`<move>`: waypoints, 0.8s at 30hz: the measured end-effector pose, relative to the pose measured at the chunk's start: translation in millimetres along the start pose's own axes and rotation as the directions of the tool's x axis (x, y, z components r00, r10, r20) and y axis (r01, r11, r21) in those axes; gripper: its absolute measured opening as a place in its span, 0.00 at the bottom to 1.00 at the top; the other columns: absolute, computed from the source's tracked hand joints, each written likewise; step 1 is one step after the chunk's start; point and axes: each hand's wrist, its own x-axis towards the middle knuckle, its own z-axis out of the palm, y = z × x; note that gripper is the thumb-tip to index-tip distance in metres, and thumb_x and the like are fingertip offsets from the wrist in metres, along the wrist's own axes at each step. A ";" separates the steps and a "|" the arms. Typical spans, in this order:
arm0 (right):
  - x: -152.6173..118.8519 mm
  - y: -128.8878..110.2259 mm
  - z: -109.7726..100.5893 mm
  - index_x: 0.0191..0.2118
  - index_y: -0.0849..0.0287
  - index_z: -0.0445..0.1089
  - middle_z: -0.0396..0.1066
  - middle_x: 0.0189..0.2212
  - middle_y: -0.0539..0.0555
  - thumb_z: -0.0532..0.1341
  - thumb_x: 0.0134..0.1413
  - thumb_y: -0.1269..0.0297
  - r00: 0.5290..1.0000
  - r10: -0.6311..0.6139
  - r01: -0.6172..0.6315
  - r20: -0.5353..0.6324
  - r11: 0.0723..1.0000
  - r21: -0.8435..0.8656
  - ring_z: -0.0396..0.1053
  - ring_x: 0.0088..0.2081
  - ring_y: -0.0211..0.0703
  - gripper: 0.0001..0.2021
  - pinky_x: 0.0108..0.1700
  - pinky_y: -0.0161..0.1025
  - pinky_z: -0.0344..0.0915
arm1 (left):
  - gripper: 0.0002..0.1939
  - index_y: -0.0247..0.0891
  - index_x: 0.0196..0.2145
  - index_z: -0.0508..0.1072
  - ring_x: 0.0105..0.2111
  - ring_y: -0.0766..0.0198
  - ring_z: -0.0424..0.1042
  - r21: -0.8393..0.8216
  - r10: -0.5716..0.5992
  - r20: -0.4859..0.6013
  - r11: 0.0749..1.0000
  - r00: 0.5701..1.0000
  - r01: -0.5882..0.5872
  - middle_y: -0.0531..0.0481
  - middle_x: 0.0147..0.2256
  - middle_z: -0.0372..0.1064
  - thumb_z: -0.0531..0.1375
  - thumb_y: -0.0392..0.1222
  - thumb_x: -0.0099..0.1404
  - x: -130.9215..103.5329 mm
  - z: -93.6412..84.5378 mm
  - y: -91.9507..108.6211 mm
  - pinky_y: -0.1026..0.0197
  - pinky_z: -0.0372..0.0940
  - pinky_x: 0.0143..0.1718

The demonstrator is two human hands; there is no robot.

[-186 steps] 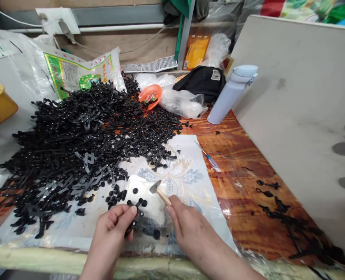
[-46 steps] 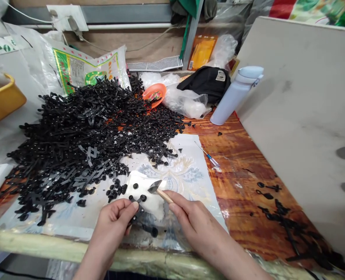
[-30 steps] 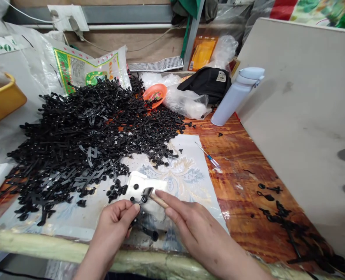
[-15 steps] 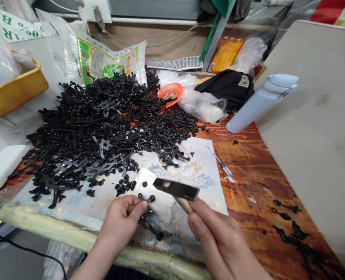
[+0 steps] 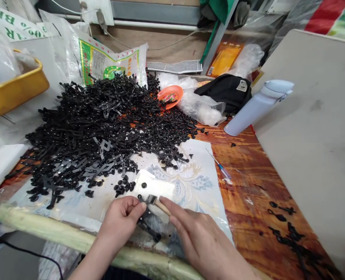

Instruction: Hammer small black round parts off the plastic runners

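Note:
Thumb and fingers of my left hand (image 5: 122,217) pinch a black jointed plastic part (image 5: 149,225) low on the sheet-covered table. My right hand (image 5: 195,229) is wrapped round the wooden handle of a small hammer (image 5: 160,204), whose metal head is down at the upper end of that part. A white pad (image 5: 157,187) lies beneath, with one round black cap (image 5: 144,185) on it. Left of the pad sits a small cluster of black caps (image 5: 124,186). Behind my hands rises a large heap of black plastic parts (image 5: 102,116).
To the right lie a screwdriver (image 5: 219,164) and several loose black parts (image 5: 295,241). Farther back stand a pale blue bottle (image 5: 255,107), an orange dish (image 5: 170,96) and a black bag (image 5: 226,90). A yellow bin (image 5: 17,91) is at the left.
The hammer has come down and left, its head now against the black part beside my left fingers. My left hand has stayed in nearly the same place.

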 end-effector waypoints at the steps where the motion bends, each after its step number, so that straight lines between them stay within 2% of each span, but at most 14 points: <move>1: 0.0 1.3 0.7 0.60 0.52 0.59 0.76 0.41 0.57 0.45 0.64 0.65 1.000 0.013 -0.012 -0.007 1.000 0.014 0.75 0.36 0.49 0.21 0.38 0.44 0.72 | 0.18 0.40 0.17 0.58 0.16 0.71 0.45 -0.004 -0.001 0.002 1.000 1.000 0.001 0.61 0.14 0.45 0.57 0.56 0.53 0.4 -0.3 -0.3 0.65 0.40 0.19; 5: -0.6 4.7 -4.6 0.59 0.49 0.59 0.76 0.39 0.55 0.44 0.65 0.62 0.999 0.036 -0.037 0.030 0.997 0.062 0.75 0.37 0.48 0.20 0.39 0.43 0.70 | 0.18 0.40 0.18 0.61 0.16 0.71 0.46 -0.023 0.007 0.013 1.000 1.000 -0.006 0.61 0.15 0.46 0.58 0.56 0.53 1.7 -2.4 -0.4 0.66 0.41 0.19; 7: 3.2 3.2 -10.9 0.59 0.47 0.60 0.75 0.35 0.53 0.45 0.65 0.62 0.998 0.036 -0.043 0.057 0.992 0.115 0.73 0.36 0.45 0.19 0.39 0.40 0.68 | 0.18 0.39 0.18 0.61 0.16 0.71 0.46 -0.018 0.025 0.021 1.000 0.999 -0.025 0.61 0.15 0.46 0.58 0.55 0.53 1.7 -3.6 1.5 0.65 0.41 0.19; 9: 12.1 -1.1 -16.9 0.57 0.48 0.62 0.73 0.30 0.50 0.44 0.66 0.60 0.998 0.050 -0.055 0.030 0.978 0.203 0.71 0.33 0.42 0.19 0.36 0.37 0.66 | 0.18 0.40 0.18 0.61 0.16 0.71 0.46 -0.011 0.053 0.037 0.999 0.998 -0.053 0.61 0.15 0.46 0.58 0.54 0.53 0.3 -4.2 5.3 0.65 0.41 0.19; 11: 25.4 -6.8 -19.3 0.52 0.53 0.66 0.69 0.26 0.49 0.49 0.63 0.58 0.996 0.089 -0.083 -0.007 0.953 0.293 0.67 0.29 0.40 0.16 0.33 0.35 0.63 | 0.17 0.40 0.18 0.60 0.16 0.71 0.46 -0.004 0.093 0.081 0.996 0.992 -0.093 0.61 0.15 0.46 0.57 0.53 0.54 -3.8 -4.1 10.8 0.65 0.41 0.19; 13: 40.0 -11.8 -16.8 0.45 0.57 0.70 0.66 0.24 0.47 0.59 0.55 0.58 0.987 0.159 -0.149 0.006 0.911 0.383 0.63 0.27 0.37 0.14 0.30 0.33 0.59 | 0.16 0.40 0.18 0.60 0.17 0.71 0.45 0.009 0.132 0.160 0.991 0.978 -0.136 0.61 0.15 0.45 0.57 0.51 0.55 -10.5 -3.9 17.4 0.65 0.41 0.19; 15: 51.6 -14.8 -11.8 0.37 0.60 0.72 0.63 0.22 0.46 0.64 0.46 0.60 0.977 0.165 -0.210 0.135 0.848 0.486 0.58 0.24 0.34 0.12 0.26 0.31 0.55 | 0.14 0.39 0.19 0.62 0.18 0.71 0.46 0.037 0.160 0.249 0.984 0.955 -0.175 0.61 0.16 0.47 0.58 0.48 0.56 -18.7 -5.5 23.6 0.65 0.42 0.20; 18: 57.6 -16.7 -7.7 0.26 0.62 0.70 0.56 0.16 0.43 0.65 0.44 0.60 0.939 0.070 -0.274 0.336 0.740 0.614 0.50 0.19 0.30 0.09 0.21 0.30 0.47 | 0.13 0.37 0.19 0.67 0.19 0.70 0.50 0.053 0.177 0.293 0.978 0.939 -0.201 0.58 0.16 0.52 0.61 0.46 0.55 -30.5 -14.8 27.2 0.65 0.46 0.22; 20: 55.3 -17.6 -9.8 0.25 0.61 0.69 0.54 0.15 0.42 0.65 0.43 0.56 0.921 0.079 -0.337 0.381 0.651 0.680 0.48 0.17 0.29 0.13 0.18 0.30 0.45 | 0.11 0.37 0.26 0.73 0.22 0.67 0.58 -0.051 0.215 0.216 0.977 0.952 -0.209 0.55 0.20 0.61 0.64 0.48 0.54 -36.9 -23.5 23.8 0.65 0.53 0.25; 22: 51.0 -19.5 -13.4 0.27 0.61 0.69 0.55 0.15 0.42 0.66 0.41 0.52 0.914 0.141 -0.390 0.380 0.562 0.729 0.46 0.15 0.28 0.15 0.16 0.29 0.45 | 0.20 0.39 0.37 0.75 0.29 0.62 0.65 -0.260 0.263 0.105 0.938 0.959 -0.229 0.51 0.27 0.69 0.64 0.56 0.52 -42.7 -28.1 16.8 0.63 0.59 0.31; 24: 46.9 -23.1 -15.3 0.28 0.60 0.68 0.56 0.16 0.42 0.67 0.40 0.50 0.916 0.194 -0.399 0.350 0.520 0.755 0.46 0.14 0.28 0.17 0.14 0.29 0.46 | 0.31 0.40 0.42 0.74 0.32 0.59 0.68 -0.476 0.272 0.080 0.856 0.959 -0.203 0.48 0.33 0.71 0.64 0.64 0.46 -48.5 -23.9 9.2 0.61 0.63 0.33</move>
